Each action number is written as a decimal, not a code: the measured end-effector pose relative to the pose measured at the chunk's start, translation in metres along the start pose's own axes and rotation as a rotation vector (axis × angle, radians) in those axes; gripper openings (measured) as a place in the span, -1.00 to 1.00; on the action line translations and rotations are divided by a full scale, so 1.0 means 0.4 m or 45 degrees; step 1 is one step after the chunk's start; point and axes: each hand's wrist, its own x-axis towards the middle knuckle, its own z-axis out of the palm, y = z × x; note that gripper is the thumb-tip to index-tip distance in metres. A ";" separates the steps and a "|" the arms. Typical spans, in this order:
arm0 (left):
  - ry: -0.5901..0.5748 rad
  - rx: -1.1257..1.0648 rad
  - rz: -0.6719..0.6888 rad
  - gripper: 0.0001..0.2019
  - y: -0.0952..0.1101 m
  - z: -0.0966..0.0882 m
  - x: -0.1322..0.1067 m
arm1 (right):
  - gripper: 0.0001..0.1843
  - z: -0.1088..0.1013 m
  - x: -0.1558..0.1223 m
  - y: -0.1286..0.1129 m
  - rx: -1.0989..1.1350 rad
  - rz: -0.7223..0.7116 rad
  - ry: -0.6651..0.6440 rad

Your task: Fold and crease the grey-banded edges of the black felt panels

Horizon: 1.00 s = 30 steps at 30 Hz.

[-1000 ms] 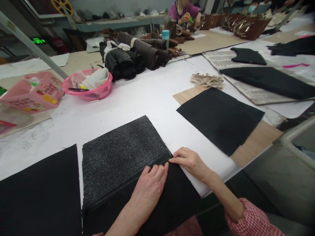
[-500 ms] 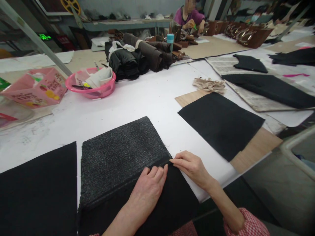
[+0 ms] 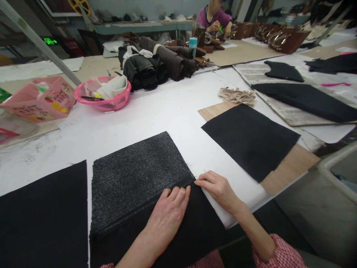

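Observation:
In front of me lies a black fabric piece. Its far part is a textured, grey-speckled panel (image 3: 136,175), and a smooth black section (image 3: 200,227) reaches toward my body. A raised seam or fold crosses between them. My left hand (image 3: 169,210) rests palm down on the smooth section, fingers extended and fingertips pressing along the fold. At the right end of that fold, my right hand (image 3: 219,188) pinches the edge of the black fabric between thumb and forefinger. Whatever lies under the fingertips is hidden.
Another black fabric sheet (image 3: 44,219) lies left. At right, a black sheet (image 3: 251,137) covers part of a tan board (image 3: 292,171), beside beige strips (image 3: 237,96). Farther back are a pink basket (image 3: 103,100), a pink box (image 3: 41,100), dark rolled material (image 3: 142,69) and a person in purple (image 3: 205,18).
My right hand has shifted very slightly to the right along the fabric's edge. The left hand stays in place, and the rest looks the same.

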 end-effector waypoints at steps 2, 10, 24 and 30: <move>0.011 0.010 0.006 -0.46 0.000 0.001 0.000 | -0.76 0.001 -0.001 0.001 -0.017 0.001 0.007; 0.027 0.029 0.024 -0.46 0.001 -0.005 0.015 | -0.76 0.006 -0.008 0.005 -0.052 -0.022 0.011; 0.001 0.003 -0.037 -0.47 0.013 -0.012 0.036 | -0.77 0.000 -0.012 0.004 0.113 0.108 0.130; 0.009 -0.009 -0.065 -0.53 0.016 -0.006 0.039 | -0.76 0.004 -0.012 -0.014 -0.066 0.041 0.065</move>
